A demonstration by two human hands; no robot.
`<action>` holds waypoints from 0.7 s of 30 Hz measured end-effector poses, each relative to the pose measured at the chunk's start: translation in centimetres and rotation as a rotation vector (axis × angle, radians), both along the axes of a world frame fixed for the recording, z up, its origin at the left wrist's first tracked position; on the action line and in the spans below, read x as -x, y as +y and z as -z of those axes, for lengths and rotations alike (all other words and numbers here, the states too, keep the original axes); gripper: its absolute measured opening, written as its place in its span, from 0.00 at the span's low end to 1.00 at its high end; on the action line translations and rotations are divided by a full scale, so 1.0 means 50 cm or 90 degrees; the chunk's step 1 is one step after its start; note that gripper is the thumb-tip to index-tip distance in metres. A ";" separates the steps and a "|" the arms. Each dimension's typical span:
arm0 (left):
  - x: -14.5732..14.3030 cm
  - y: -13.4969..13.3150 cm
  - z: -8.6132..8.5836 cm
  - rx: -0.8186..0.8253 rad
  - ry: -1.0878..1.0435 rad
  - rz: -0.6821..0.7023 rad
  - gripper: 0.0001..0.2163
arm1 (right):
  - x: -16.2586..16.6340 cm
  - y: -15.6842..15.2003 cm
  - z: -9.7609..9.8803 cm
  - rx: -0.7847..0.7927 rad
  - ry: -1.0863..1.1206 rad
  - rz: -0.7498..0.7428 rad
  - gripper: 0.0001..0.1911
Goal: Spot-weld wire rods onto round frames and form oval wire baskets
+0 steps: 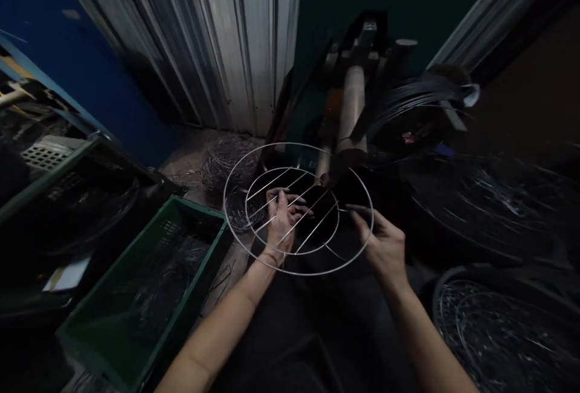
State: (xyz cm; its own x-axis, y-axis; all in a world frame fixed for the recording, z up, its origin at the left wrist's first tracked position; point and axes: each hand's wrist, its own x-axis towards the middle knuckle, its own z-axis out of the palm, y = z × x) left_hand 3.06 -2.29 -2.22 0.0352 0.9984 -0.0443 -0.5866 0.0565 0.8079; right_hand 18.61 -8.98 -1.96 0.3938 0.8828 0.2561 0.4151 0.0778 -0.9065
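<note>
A round wire rack (317,227) lies tilted in front of me, with two rings and several parallel bars across the inner one. My right hand (383,242) pinches it at its right side, where a short wire joins the inner and outer rings. Beneath the rack is my left hand (283,220), seen through the bars. Its fingers are apart and loosely bent, pointing right, and the outer ring crosses over the wrist. Whether the left hand touches the rack from below, I cannot tell.
A green crate (109,278) with dark wire inside stands at the left. Tangled wire (229,166) lies on the floor ahead. A machine with a metal cylinder (352,106) rises beyond the rack. A round tub (446,284) of wire pieces is at the lower right.
</note>
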 end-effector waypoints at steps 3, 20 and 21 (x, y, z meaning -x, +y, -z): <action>-0.022 -0.009 0.012 -0.001 -0.018 -0.082 0.12 | 0.009 0.049 -0.004 -0.014 0.020 0.032 0.15; -0.039 0.006 0.018 -0.024 -0.051 -0.151 0.11 | -0.004 0.098 -0.014 0.039 -0.164 0.012 0.18; -0.040 0.011 0.019 -0.028 -0.051 -0.152 0.11 | -0.005 0.103 -0.016 0.037 -0.165 0.012 0.18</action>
